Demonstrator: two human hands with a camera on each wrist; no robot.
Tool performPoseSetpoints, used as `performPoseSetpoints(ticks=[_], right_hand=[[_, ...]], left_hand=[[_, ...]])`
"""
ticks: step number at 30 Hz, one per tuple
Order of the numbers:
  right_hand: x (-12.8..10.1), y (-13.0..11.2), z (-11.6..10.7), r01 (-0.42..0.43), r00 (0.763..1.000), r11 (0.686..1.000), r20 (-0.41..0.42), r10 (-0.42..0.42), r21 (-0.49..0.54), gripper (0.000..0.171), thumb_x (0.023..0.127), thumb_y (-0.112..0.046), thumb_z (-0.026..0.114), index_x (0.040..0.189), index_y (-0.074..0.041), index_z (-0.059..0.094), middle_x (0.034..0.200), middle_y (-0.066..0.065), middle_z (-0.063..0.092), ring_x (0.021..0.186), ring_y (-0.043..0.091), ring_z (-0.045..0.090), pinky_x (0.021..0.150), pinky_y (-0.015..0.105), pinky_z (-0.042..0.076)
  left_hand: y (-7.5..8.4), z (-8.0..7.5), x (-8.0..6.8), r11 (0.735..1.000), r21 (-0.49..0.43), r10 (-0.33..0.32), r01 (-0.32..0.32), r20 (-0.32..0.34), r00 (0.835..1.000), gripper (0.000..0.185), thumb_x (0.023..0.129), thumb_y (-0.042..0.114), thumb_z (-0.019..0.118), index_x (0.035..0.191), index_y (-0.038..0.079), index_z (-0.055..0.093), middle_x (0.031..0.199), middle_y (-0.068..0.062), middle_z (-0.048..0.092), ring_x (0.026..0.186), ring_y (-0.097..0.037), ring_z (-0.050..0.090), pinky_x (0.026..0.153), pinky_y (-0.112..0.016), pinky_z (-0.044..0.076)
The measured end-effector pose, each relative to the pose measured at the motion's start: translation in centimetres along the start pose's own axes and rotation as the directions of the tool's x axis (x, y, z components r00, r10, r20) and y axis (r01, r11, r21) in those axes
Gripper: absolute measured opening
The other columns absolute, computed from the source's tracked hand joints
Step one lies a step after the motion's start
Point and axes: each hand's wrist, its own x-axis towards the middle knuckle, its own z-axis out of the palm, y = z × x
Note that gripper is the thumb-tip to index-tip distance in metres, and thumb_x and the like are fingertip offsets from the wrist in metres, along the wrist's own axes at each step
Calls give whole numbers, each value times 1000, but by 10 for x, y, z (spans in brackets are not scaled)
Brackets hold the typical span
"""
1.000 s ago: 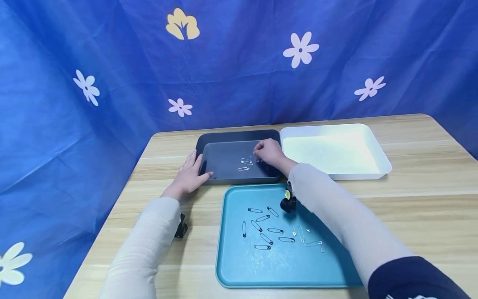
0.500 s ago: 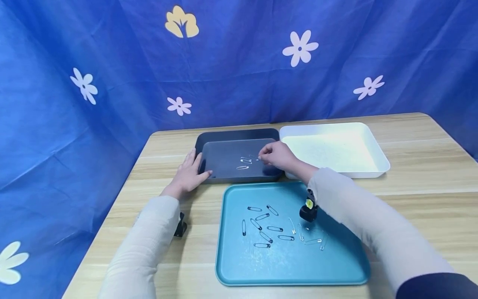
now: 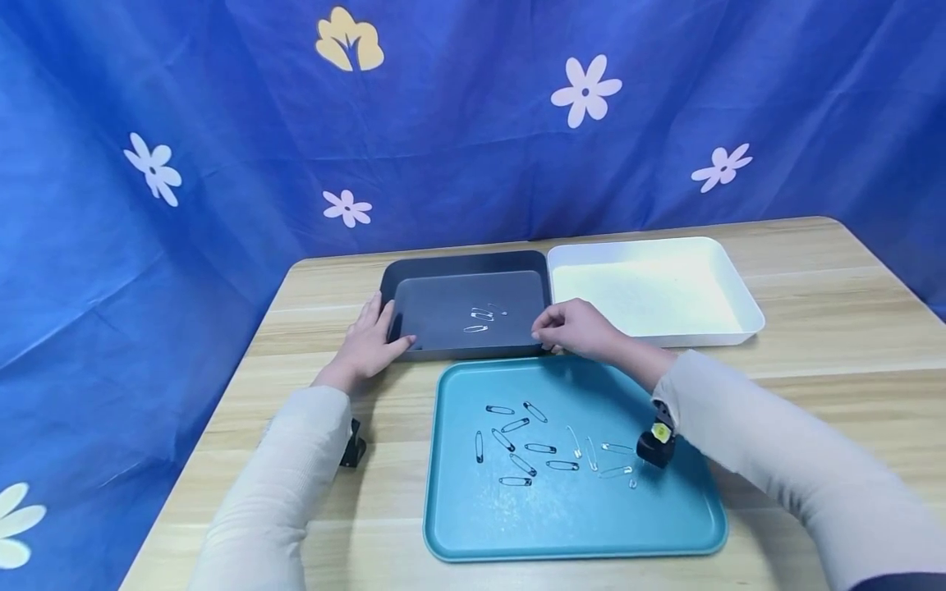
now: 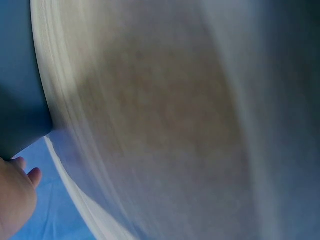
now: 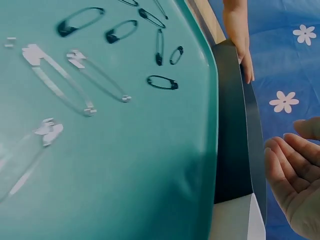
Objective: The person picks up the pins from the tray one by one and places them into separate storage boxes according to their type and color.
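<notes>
1. Some silver pins [image 3: 482,315] lie in the dark tray [image 3: 443,300].
2. The left hand [image 3: 368,341], fingers spread, rests on its left rim.
3. The right hand [image 3: 580,328] is near its front right corner, fingers loosely bent, thumb apart.
4. Nearer, the teal tray [image 3: 517,529] bears black pins [image 3: 515,481] and more silver ones.

A blue fabric curtain [image 3: 458,164] with white printed flowers [image 3: 586,92] hangs far and left beyond a pale wood-grain table [image 3: 813,345].
</notes>
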Motion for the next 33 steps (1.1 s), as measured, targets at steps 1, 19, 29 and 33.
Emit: performPoseSetpoints(ticks=[1, 19, 29, 33], right_hand=[[-3, 2, -1, 6, 1000, 1000, 7, -6, 2, 19, 83, -11, 56, 93, 4, 62, 74, 9, 60, 68, 23, 55, 63, 34, 47], [-51, 29, -7, 25, 994, 999, 103, -20, -46, 21, 80, -13, 57, 94, 2, 63, 72, 6, 61, 65, 18, 57, 60, 32, 46], [-67, 39, -8, 54, 990, 993, 137, -39, -101, 18, 79, -13, 60, 90, 0, 64, 74, 4, 63, 64, 18, 56, 57, 29, 44], [-73, 43, -8, 73, 987, 989, 151, -54, -126, 16, 79, -13, 61, 88, 0, 64, 74, 0, 62, 64, 13, 54, 56, 28, 44]], left_hand=[[0, 0, 0, 1000, 1, 0, 0, 0, 1000, 80, 84, 51, 41, 138, 0, 10, 142, -17, -8, 128, -34, -5, 96, -55, 7], [-1, -1, -1, 1000, -2, 8, -8, -1, 1000, 82, 83, 53, 39, 137, 0, 9, 141, -18, -8, 127, -36, -4, 96, -56, 7], [0, -2, -1, 1000, -5, 6, -6, 1, 1000, 80, 84, 51, 40, 138, 0, 9, 142, -18, -8, 127, -35, -5, 96, -55, 6], [0, -1, -1, 1000, -10, 6, -6, -2, 1000, 80, 84, 51, 40, 137, 0, 10, 142, -18, -7, 127, -35, -4, 96, -55, 6]])
